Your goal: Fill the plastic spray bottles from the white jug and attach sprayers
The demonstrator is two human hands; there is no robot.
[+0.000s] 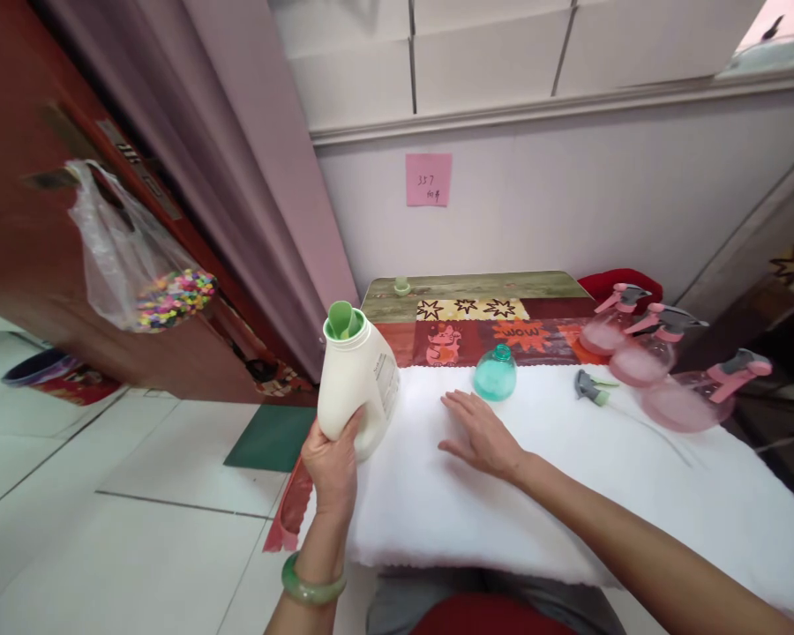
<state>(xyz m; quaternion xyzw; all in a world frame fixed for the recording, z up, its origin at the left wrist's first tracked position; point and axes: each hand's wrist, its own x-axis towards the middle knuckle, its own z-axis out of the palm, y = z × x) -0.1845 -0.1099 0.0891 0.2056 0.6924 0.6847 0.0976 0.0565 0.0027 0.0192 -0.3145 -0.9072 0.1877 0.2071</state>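
Note:
My left hand [333,459] is wrapped round the handle of a white detergent jug [348,379], which stands at the table's left edge with its green spout uncovered. Fingers apart and holding nothing, my right hand [480,432] hovers over or rests on the white cloth; I cannot tell which. Just beyond its fingertips is a small teal bottle [495,377], its neck open at the top. A grey and green spray head [591,386] with a long thin tube lies on the cloth to the right. The jug's base is partly hidden by my left hand.
Several pink spray bottles [685,401] stand along the right side. A green cap [402,287] sits at the table's back left. Behind the table rises a wall with a pink note [428,180]. A bag of colourful pieces [172,300] hangs from the door handle at left.

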